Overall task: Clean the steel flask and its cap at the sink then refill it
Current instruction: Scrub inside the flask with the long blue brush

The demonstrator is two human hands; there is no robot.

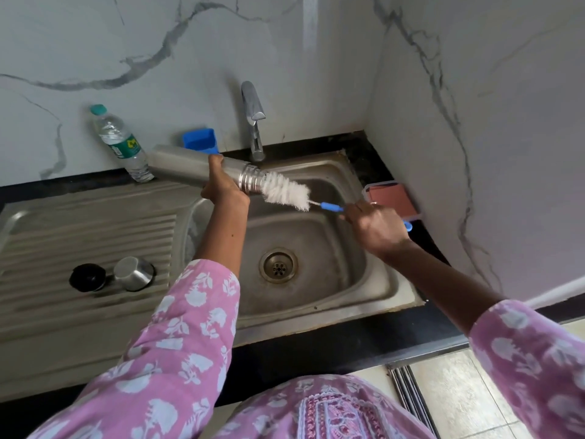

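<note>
Midway, seemingly: your left hand fingers wrap flask, right hand grips brush at mouth; cap, refill pending

Sink basin: open over the drain; steel flask and bottle brush span its back.
Back edge: tap, blue holder, plastic water bottle line the wall.
Right corner: pink tray (hard against the side wall).
Drainboard: steel cap, black stopper near its front.
</note>
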